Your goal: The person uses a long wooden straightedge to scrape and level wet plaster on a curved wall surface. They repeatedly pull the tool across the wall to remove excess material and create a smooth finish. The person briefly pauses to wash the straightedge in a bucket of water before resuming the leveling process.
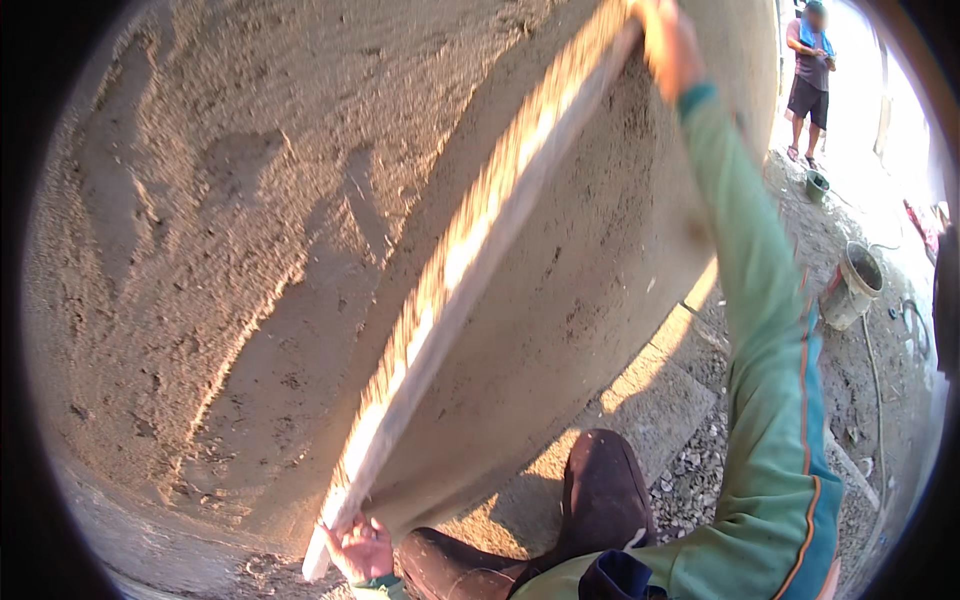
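Observation:
A long, pale straightedge [455,300] lies slantwise across a wall of wet grey mortar [250,230], its upper edge in bright sun and smeared by motion. At its far upper end, my right hand [670,50] is closed around it, arm stretched out in a green sleeve. My left hand [360,548] grips the lower end, thumb and fingers on the bar near my boots. Left of the bar the mortar is rough, with ridges and hollows; to the right its surface is smoother.
My dark boots [605,490] stand beside the wall's foot, near gravel [690,485] and a concrete slab [665,410]. At right are a dirty bucket [845,300], a hose [876,400] and a smaller green bucket [817,187]. Another person [810,80] stands farther back.

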Demonstrator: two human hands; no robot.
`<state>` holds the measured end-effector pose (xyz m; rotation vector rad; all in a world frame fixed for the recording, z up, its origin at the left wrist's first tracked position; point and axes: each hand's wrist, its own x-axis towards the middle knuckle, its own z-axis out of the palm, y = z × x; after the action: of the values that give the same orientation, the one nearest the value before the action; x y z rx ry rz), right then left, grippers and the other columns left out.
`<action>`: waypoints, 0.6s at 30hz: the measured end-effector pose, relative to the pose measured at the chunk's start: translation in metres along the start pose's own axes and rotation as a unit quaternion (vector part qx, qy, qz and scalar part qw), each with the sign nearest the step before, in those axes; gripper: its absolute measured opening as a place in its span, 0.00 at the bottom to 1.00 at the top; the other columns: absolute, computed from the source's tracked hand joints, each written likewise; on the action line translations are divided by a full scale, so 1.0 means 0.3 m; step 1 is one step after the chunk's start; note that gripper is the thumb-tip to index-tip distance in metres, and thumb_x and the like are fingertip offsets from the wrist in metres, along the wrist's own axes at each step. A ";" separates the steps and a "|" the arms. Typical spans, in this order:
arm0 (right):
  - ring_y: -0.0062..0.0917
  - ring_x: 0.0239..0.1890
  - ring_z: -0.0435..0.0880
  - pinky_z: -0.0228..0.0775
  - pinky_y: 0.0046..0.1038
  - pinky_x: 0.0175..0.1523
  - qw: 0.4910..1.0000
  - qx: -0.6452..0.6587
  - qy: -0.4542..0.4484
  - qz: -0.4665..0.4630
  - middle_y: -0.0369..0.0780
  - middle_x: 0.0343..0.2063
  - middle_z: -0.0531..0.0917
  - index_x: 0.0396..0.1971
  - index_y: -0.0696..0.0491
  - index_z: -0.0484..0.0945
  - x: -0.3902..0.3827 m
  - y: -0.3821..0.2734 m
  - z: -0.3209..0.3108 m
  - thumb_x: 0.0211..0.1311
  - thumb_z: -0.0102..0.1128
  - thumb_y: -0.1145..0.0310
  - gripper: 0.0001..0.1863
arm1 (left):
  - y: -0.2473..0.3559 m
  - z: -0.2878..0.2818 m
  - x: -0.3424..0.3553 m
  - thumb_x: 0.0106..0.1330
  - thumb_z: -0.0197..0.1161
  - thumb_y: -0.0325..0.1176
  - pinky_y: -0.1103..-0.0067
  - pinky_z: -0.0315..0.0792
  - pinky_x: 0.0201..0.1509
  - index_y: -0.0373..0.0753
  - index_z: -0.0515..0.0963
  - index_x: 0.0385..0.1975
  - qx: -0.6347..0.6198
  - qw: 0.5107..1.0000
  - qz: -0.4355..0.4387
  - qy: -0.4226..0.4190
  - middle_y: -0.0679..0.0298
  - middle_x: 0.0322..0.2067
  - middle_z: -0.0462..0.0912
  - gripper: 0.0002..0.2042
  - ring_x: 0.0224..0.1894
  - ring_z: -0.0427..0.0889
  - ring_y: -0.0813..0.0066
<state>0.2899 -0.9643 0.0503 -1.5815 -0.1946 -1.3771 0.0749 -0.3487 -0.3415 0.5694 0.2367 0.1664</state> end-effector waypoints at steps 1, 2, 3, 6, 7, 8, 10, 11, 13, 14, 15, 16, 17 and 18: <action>0.22 0.24 0.75 0.67 0.28 0.28 1.000 -0.010 0.007 0.011 0.40 0.28 0.78 0.46 0.57 0.76 0.102 -0.024 0.002 0.60 0.54 0.47 0.27 | -0.027 0.081 0.002 0.63 0.63 0.55 0.71 0.77 0.40 0.43 0.78 0.46 0.007 1.000 -0.013 0.027 0.63 0.38 0.84 0.22 0.29 0.78 0.75; 0.18 0.18 0.67 0.58 0.25 0.23 0.999 -0.014 0.032 0.036 0.36 0.23 0.74 0.42 0.57 0.76 0.166 -0.029 0.001 0.60 0.55 0.49 0.24 | -0.044 0.135 -0.004 0.64 0.62 0.55 0.71 0.78 0.39 0.43 0.78 0.47 -0.002 0.999 -0.022 -0.032 0.62 0.37 0.84 0.23 0.26 0.78 0.75; 0.20 0.20 0.68 0.59 0.28 0.23 1.000 0.018 0.018 -0.012 0.36 0.25 0.75 0.44 0.57 0.76 0.195 -0.009 0.005 0.60 0.54 0.49 0.25 | -0.054 0.165 -0.007 0.63 0.62 0.56 0.71 0.78 0.39 0.43 0.78 0.47 0.004 1.000 -0.017 0.020 0.61 0.36 0.84 0.23 0.25 0.78 0.75; 0.21 0.22 0.70 0.59 0.29 0.23 0.998 -0.004 0.033 -0.054 0.36 0.25 0.75 0.47 0.55 0.76 0.112 0.126 -0.004 0.61 0.54 0.49 0.25 | -0.045 0.135 -0.002 0.63 0.62 0.56 0.73 0.77 0.39 0.42 0.78 0.47 -0.001 0.999 -0.005 0.039 0.60 0.35 0.84 0.24 0.24 0.77 0.75; 0.18 0.21 0.69 0.59 0.26 0.23 0.979 -0.093 0.021 -0.179 0.34 0.23 0.73 0.44 0.54 0.76 0.026 0.190 -0.037 0.64 0.54 0.52 0.20 | -0.027 0.098 -0.002 0.63 0.62 0.56 0.74 0.77 0.38 0.41 0.78 0.47 0.001 0.999 -0.001 0.038 0.60 0.35 0.84 0.24 0.23 0.77 0.76; 0.15 0.19 0.68 0.60 0.23 0.23 0.936 -0.179 0.005 -0.302 0.32 0.20 0.71 0.41 0.52 0.76 -0.070 0.247 -0.059 0.67 0.53 0.55 0.16 | -0.010 0.056 0.007 0.63 0.62 0.56 0.74 0.76 0.38 0.41 0.78 0.47 0.001 0.999 0.002 0.037 0.60 0.35 0.84 0.25 0.23 0.76 0.76; 0.15 0.16 0.66 0.56 0.22 0.20 0.985 -0.101 0.040 -0.134 0.31 0.19 0.69 0.41 0.54 0.75 -0.236 0.329 -0.048 0.66 0.53 0.53 0.18 | 0.044 -0.033 0.019 0.64 0.62 0.55 0.77 0.74 0.35 0.39 0.79 0.44 -0.001 0.997 0.009 0.070 0.60 0.32 0.84 0.23 0.20 0.73 0.77; 0.15 0.16 0.65 0.55 0.22 0.19 0.996 -0.059 0.059 -0.023 0.31 0.19 0.68 0.41 0.55 0.74 -0.317 0.346 -0.050 0.65 0.53 0.52 0.19 | 0.074 -0.073 0.013 0.64 0.62 0.56 0.77 0.74 0.35 0.40 0.79 0.43 0.026 0.996 0.037 0.071 0.60 0.31 0.84 0.23 0.20 0.74 0.78; 0.21 0.26 0.70 0.60 0.25 0.31 0.981 -0.005 0.073 0.178 0.37 0.28 0.72 0.48 0.58 0.72 -0.519 0.353 -0.063 0.65 0.53 0.53 0.23 | 0.140 -0.141 0.025 0.63 0.62 0.56 0.78 0.73 0.33 0.42 0.79 0.40 0.053 0.986 0.069 0.141 0.64 0.27 0.82 0.22 0.20 0.73 0.79; 0.26 0.34 0.73 0.64 0.28 0.42 0.973 0.010 0.075 0.217 0.42 0.36 0.76 0.54 0.59 0.70 -0.595 0.354 -0.057 0.65 0.53 0.54 0.26 | 0.165 -0.175 0.030 0.62 0.63 0.57 0.78 0.73 0.33 0.43 0.79 0.39 0.056 0.980 0.073 0.177 0.65 0.25 0.81 0.22 0.20 0.74 0.80; 0.29 0.40 0.74 0.66 0.30 0.48 0.974 0.031 0.060 0.215 0.44 0.41 0.77 0.57 0.60 0.68 -0.670 0.362 -0.054 0.65 0.53 0.55 0.28 | 0.185 -0.210 0.036 0.62 0.63 0.57 0.79 0.73 0.33 0.43 0.79 0.38 0.062 0.978 0.076 0.186 0.67 0.24 0.80 0.22 0.20 0.74 0.80; 0.31 0.45 0.76 0.67 0.31 0.54 0.965 0.014 0.087 0.246 0.46 0.45 0.79 0.61 0.62 0.66 -0.744 0.375 -0.054 0.65 0.53 0.56 0.31 | 0.205 -0.249 0.040 0.61 0.64 0.58 0.79 0.72 0.32 0.44 0.79 0.37 0.071 0.980 0.074 0.173 0.68 0.22 0.79 0.22 0.21 0.74 0.80; 0.31 0.47 0.75 0.67 0.30 0.55 0.968 0.003 0.095 0.234 0.46 0.47 0.79 0.62 0.63 0.65 -0.826 0.402 -0.046 0.65 0.53 0.56 0.32 | 0.223 -0.294 0.045 0.59 0.65 0.59 0.79 0.71 0.33 0.45 0.79 0.38 0.089 0.974 0.060 0.197 0.70 0.22 0.77 0.22 0.21 0.71 0.81; 0.31 0.48 0.75 0.67 0.30 0.56 0.968 -0.001 0.101 0.230 0.47 0.49 0.78 0.63 0.65 0.63 -0.902 0.434 -0.040 0.65 0.54 0.56 0.33 | 0.236 -0.345 0.049 0.58 0.66 0.60 0.78 0.71 0.33 0.45 0.78 0.37 0.101 0.972 0.057 0.203 0.70 0.21 0.77 0.23 0.20 0.69 0.81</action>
<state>0.2762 -0.9140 -0.2457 -1.3659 0.2819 -1.1554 0.0550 -0.2338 -0.3897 0.7486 0.6252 0.3738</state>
